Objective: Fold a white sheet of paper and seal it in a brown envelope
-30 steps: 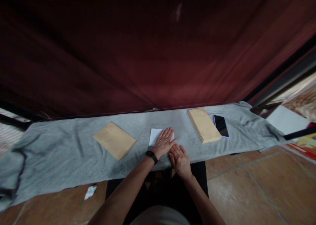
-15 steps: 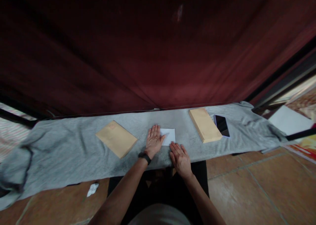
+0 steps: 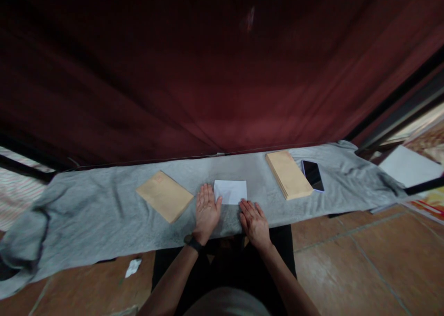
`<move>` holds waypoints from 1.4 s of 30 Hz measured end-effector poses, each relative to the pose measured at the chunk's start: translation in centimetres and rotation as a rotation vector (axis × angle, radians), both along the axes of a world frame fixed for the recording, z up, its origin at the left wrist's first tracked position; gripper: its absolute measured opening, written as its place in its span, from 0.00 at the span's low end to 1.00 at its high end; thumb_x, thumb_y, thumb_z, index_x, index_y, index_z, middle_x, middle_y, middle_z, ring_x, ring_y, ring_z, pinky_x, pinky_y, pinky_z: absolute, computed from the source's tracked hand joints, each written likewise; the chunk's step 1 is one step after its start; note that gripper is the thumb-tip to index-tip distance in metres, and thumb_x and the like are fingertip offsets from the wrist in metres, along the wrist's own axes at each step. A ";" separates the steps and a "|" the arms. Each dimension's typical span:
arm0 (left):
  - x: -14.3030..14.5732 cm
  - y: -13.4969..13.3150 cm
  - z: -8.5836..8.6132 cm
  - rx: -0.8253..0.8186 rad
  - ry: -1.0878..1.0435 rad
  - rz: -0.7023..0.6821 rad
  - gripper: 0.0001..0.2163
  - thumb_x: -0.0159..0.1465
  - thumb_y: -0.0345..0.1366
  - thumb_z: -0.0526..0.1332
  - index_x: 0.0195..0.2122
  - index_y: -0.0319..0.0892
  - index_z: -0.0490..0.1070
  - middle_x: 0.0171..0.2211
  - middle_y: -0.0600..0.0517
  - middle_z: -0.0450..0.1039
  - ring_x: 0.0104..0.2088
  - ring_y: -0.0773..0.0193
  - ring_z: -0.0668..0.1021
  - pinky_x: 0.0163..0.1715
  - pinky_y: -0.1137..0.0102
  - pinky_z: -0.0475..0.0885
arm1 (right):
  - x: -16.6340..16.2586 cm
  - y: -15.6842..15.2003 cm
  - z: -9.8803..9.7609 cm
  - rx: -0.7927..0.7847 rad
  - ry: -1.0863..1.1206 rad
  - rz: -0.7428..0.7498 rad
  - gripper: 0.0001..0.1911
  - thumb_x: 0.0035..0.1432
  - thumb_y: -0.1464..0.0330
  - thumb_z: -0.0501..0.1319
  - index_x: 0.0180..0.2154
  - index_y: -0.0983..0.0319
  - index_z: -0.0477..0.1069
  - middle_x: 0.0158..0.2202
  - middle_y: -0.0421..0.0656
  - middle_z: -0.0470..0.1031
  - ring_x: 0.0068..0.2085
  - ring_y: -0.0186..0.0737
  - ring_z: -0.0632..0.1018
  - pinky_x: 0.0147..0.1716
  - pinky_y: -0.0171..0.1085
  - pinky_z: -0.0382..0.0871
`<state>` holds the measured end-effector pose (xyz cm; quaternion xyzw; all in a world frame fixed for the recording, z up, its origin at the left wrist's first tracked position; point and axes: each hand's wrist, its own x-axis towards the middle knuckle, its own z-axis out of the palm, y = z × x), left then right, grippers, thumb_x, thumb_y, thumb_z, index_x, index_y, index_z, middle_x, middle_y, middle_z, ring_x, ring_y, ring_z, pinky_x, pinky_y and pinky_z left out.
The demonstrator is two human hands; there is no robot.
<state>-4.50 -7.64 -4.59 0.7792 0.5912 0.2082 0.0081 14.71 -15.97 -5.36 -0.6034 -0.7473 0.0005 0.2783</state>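
In front of me a folded white sheet of paper [image 3: 231, 192] lies flat on the grey cloth [image 3: 121, 228]. My left hand [image 3: 207, 212] rests flat at the paper's left edge, palm down, its thumb touching the lower left part. At the lower right corner lies my right hand [image 3: 255, 221], fingers stretched out over the cloth and touching the paper's edge. Neither hand grips anything. Left of my left hand is a brown envelope [image 3: 164, 195] set at a slant. To the right is a stack of brown envelopes [image 3: 288, 175].
A phone [image 3: 313, 175] with a dark screen lies just right of the stack. Behind the narrow cloth-covered surface hangs a dark red curtain [image 3: 222, 98]. A crumpled white tissue [image 3: 133, 267] is on the tiled floor [image 3: 347, 269]. White sheets [image 3: 409, 165] show at far right.
My left hand has slid left and toward me, off most of the paper, uncovering its left part. My right hand stays nearly in place.
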 end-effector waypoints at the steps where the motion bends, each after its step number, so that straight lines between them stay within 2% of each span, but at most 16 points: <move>1: 0.5 -0.6 0.2 -0.001 -0.012 -0.065 0.31 0.74 0.46 0.42 0.70 0.27 0.49 0.70 0.33 0.52 0.71 0.48 0.52 0.68 0.50 0.55 | 0.0 0.0 -0.1 0.000 -0.004 0.000 0.23 0.71 0.69 0.51 0.65 0.62 0.63 0.64 0.47 0.69 0.63 0.45 0.70 0.67 0.50 0.55; 5: 3.5 -2.3 0.7 -0.102 -0.015 -0.499 0.27 0.74 0.45 0.43 0.71 0.38 0.50 0.71 0.43 0.53 0.71 0.58 0.55 0.69 0.57 0.56 | 0.1 -0.1 -0.5 0.013 -0.024 0.000 0.24 0.70 0.70 0.51 0.65 0.64 0.63 0.62 0.49 0.70 0.64 0.46 0.70 0.67 0.51 0.56; 8: 5.5 -2.1 0.6 -0.190 0.007 -0.612 0.26 0.75 0.45 0.43 0.70 0.40 0.52 0.71 0.45 0.53 0.70 0.61 0.56 0.69 0.59 0.55 | 0.2 -0.2 -0.9 0.022 -0.045 0.003 0.23 0.68 0.71 0.52 0.63 0.66 0.66 0.61 0.52 0.72 0.64 0.47 0.70 0.67 0.52 0.57; 12: 6.4 -0.6 0.4 -0.230 0.021 -0.571 0.26 0.75 0.46 0.42 0.69 0.39 0.53 0.71 0.44 0.53 0.71 0.61 0.56 0.69 0.58 0.53 | 0.1 -0.1 -0.8 0.004 -0.054 -0.011 0.21 0.69 0.71 0.52 0.60 0.66 0.69 0.59 0.53 0.74 0.62 0.46 0.71 0.67 0.50 0.56; 17: 6.5 0.6 0.1 -0.159 0.043 -0.444 0.28 0.74 0.47 0.44 0.70 0.38 0.52 0.71 0.43 0.52 0.72 0.58 0.53 0.70 0.55 0.50 | 0.1 0.0 -0.3 -0.004 -0.034 0.005 0.20 0.71 0.68 0.53 0.61 0.61 0.68 0.60 0.49 0.73 0.62 0.45 0.72 0.67 0.49 0.55; 20: 6.2 0.7 -0.1 -0.145 0.064 -0.375 0.29 0.74 0.48 0.43 0.70 0.35 0.50 0.71 0.42 0.52 0.72 0.58 0.52 0.70 0.55 0.48 | 0.0 0.0 -0.3 0.001 -0.019 -0.007 0.21 0.71 0.69 0.52 0.62 0.62 0.67 0.59 0.50 0.74 0.62 0.46 0.72 0.67 0.50 0.56; 27: 4.2 0.9 -0.6 -0.145 0.054 -0.243 0.31 0.73 0.49 0.45 0.71 0.34 0.47 0.71 0.40 0.50 0.72 0.55 0.52 0.70 0.54 0.50 | 0.1 0.0 0.0 -0.011 0.003 0.000 0.24 0.71 0.69 0.50 0.66 0.60 0.61 0.63 0.48 0.69 0.63 0.46 0.70 0.67 0.51 0.56; 38: 1.0 -0.3 -0.6 -0.087 0.078 -0.094 0.34 0.72 0.51 0.44 0.70 0.28 0.50 0.70 0.34 0.51 0.71 0.49 0.54 0.68 0.53 0.53 | 0.3 0.1 -0.4 -0.011 0.040 0.011 0.22 0.71 0.68 0.50 0.64 0.60 0.64 0.63 0.48 0.70 0.63 0.45 0.70 0.66 0.51 0.56; 42: 0.3 -0.8 -0.6 -0.075 0.078 -0.062 0.34 0.71 0.51 0.45 0.69 0.27 0.52 0.69 0.34 0.54 0.71 0.49 0.55 0.68 0.53 0.54 | 0.5 1.3 -0.6 0.001 0.130 -0.124 0.22 0.70 0.69 0.49 0.61 0.62 0.67 0.60 0.51 0.72 0.59 0.48 0.72 0.58 0.49 0.65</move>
